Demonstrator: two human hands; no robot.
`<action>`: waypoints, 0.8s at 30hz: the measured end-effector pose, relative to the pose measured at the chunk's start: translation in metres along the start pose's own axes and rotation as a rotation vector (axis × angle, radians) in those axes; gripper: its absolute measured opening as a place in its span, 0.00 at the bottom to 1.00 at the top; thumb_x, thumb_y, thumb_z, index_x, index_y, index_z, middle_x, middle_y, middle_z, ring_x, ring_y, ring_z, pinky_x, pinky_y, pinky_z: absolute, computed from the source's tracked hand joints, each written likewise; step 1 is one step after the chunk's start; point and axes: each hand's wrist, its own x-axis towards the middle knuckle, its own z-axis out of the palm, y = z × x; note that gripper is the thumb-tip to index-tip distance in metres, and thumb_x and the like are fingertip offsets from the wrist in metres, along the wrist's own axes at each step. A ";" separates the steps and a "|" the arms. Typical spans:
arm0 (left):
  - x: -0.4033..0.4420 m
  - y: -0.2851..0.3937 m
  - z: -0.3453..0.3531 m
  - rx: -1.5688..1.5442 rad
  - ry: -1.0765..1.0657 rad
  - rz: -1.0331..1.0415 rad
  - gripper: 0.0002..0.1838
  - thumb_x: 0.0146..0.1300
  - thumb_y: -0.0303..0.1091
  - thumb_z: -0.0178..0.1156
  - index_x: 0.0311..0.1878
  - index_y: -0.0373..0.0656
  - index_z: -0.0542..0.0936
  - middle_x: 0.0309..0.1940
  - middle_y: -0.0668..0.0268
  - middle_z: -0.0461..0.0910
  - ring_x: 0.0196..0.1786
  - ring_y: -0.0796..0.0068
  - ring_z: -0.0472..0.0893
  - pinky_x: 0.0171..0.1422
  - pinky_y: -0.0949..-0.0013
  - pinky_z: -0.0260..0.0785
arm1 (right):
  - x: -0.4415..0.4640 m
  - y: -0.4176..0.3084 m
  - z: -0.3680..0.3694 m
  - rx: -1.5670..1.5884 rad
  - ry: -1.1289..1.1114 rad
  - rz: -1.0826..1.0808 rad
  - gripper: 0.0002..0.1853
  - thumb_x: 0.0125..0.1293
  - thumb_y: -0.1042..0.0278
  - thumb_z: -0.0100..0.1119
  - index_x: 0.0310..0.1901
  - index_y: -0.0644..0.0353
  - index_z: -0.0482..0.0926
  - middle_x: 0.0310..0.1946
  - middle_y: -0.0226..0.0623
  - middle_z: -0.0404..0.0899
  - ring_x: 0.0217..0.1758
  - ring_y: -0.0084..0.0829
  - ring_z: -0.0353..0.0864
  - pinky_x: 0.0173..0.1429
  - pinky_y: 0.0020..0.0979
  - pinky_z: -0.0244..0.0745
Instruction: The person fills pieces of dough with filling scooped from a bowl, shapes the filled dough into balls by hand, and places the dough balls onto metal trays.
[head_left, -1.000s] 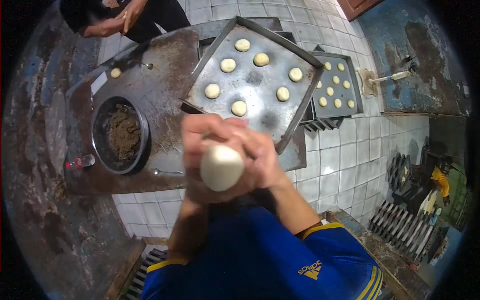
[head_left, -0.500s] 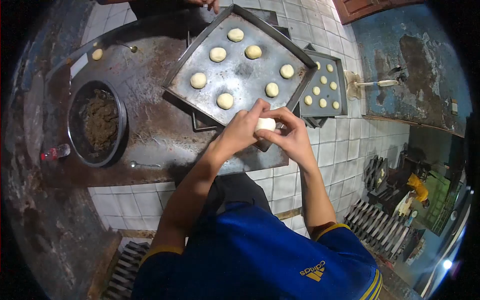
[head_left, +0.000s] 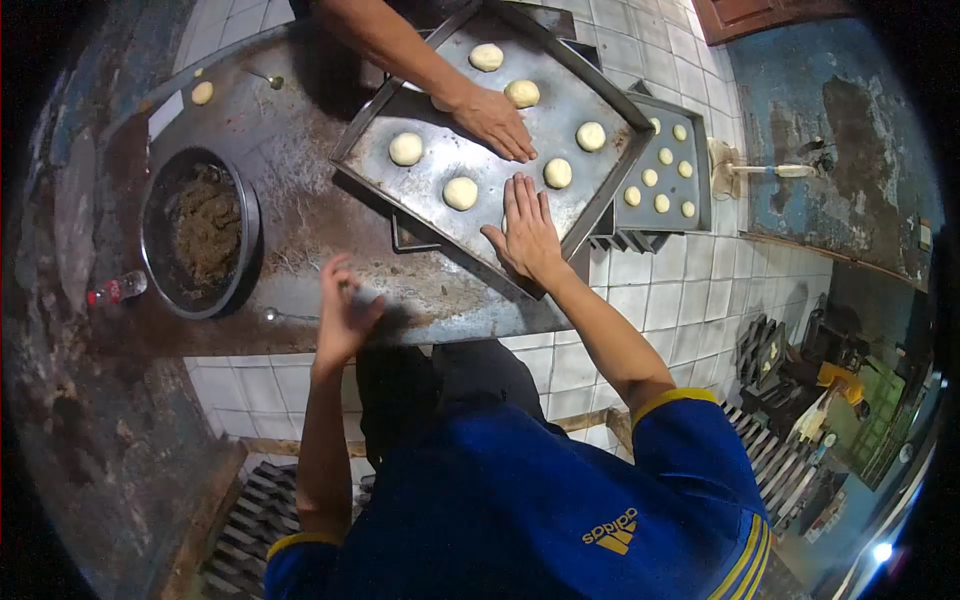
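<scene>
My right hand (head_left: 528,232) lies flat with its fingers stretched out in the near corner of a large metal tray (head_left: 420,212); whether dough is under its palm is hidden. Round pale dough balls sit on the tray, one (head_left: 558,173) just beyond my right fingertips and another (head_left: 460,193) to the left. My left hand (head_left: 345,308) is raised over the table's front edge, empty, its fingers apart and slightly blurred. A co-worker's hand (head_left: 494,122) rests flat on the tray, close to my right fingertips and apart from them.
A metal bowl (head_left: 252,235) of brown filling stands on the table (head_left: 300,215) at left, with a spoon (head_left: 290,316) near my left hand. A small bottle (head_left: 117,290) lies farther left. Another tray (head_left: 703,160) of dough balls is at right.
My hands have parted from the dough ball they held together. The right now lies on the tray, the left has moved left. The co-worker's arm has reached across the tray.
</scene>
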 end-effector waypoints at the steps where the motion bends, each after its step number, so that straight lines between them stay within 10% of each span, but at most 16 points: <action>1: -0.014 0.001 -0.013 -0.024 0.052 -0.153 0.47 0.58 0.19 0.75 0.78 0.42 0.59 0.47 0.66 0.71 0.52 0.69 0.74 0.61 0.67 0.71 | 0.002 0.001 0.003 0.032 0.005 0.031 0.50 0.78 0.33 0.51 0.83 0.71 0.55 0.86 0.58 0.53 0.90 0.54 0.48 0.90 0.55 0.46; 3: -0.045 -0.001 -0.038 -0.074 0.142 -0.326 0.45 0.60 0.16 0.73 0.77 0.44 0.60 0.46 0.67 0.69 0.51 0.74 0.72 0.59 0.71 0.70 | 0.006 0.015 0.001 0.077 -0.006 0.063 0.45 0.83 0.38 0.46 0.84 0.70 0.54 0.85 0.57 0.54 0.90 0.53 0.49 0.90 0.51 0.47; 5: -0.071 -0.019 -0.052 -0.106 0.191 -0.328 0.44 0.61 0.16 0.72 0.76 0.45 0.60 0.46 0.67 0.69 0.50 0.77 0.71 0.57 0.73 0.70 | 0.018 0.044 -0.008 1.411 -0.123 0.309 0.40 0.86 0.44 0.43 0.84 0.70 0.54 0.85 0.57 0.57 0.89 0.53 0.53 0.90 0.47 0.49; 6: -0.086 -0.028 -0.056 -0.106 0.272 -0.319 0.42 0.62 0.17 0.72 0.76 0.45 0.61 0.45 0.68 0.69 0.48 0.79 0.71 0.53 0.74 0.70 | 0.020 0.060 0.004 1.449 -0.034 0.371 0.36 0.87 0.48 0.43 0.82 0.71 0.59 0.82 0.57 0.61 0.87 0.46 0.60 0.88 0.41 0.52; 11: -0.123 -0.022 -0.071 0.072 0.343 -0.372 0.39 0.64 0.19 0.72 0.73 0.45 0.63 0.41 0.71 0.71 0.40 0.83 0.69 0.43 0.78 0.66 | -0.012 -0.005 -0.002 0.245 0.010 0.125 0.42 0.83 0.43 0.48 0.85 0.64 0.53 0.86 0.59 0.52 0.89 0.63 0.47 0.89 0.60 0.43; 14: -0.119 -0.007 -0.072 0.096 0.295 -0.411 0.36 0.65 0.22 0.71 0.72 0.46 0.65 0.40 0.71 0.73 0.36 0.84 0.68 0.41 0.79 0.63 | -0.010 -0.015 -0.023 0.189 -0.096 0.097 0.44 0.83 0.37 0.46 0.86 0.64 0.52 0.86 0.58 0.53 0.92 0.57 0.40 0.90 0.59 0.40; 17: -0.113 0.003 -0.078 0.057 0.288 -0.435 0.35 0.66 0.23 0.71 0.72 0.45 0.66 0.40 0.71 0.73 0.36 0.84 0.69 0.40 0.78 0.63 | 0.005 0.014 -0.035 1.261 0.017 0.370 0.37 0.83 0.40 0.51 0.82 0.59 0.65 0.78 0.54 0.71 0.84 0.50 0.66 0.85 0.45 0.59; 21: -0.117 -0.016 -0.092 0.085 0.271 -0.458 0.33 0.66 0.23 0.70 0.72 0.45 0.67 0.40 0.70 0.74 0.37 0.83 0.72 0.40 0.75 0.67 | 0.009 0.016 -0.074 0.841 0.214 0.335 0.19 0.77 0.62 0.66 0.64 0.61 0.84 0.57 0.46 0.89 0.59 0.38 0.90 0.63 0.36 0.82; 24: -0.140 -0.060 -0.112 -0.103 0.263 -0.375 0.32 0.65 0.23 0.69 0.71 0.45 0.69 0.40 0.67 0.76 0.39 0.80 0.76 0.41 0.71 0.72 | 0.033 -0.029 -0.101 0.861 0.167 0.244 0.14 0.75 0.64 0.69 0.56 0.62 0.88 0.42 0.38 0.91 0.44 0.28 0.88 0.53 0.32 0.82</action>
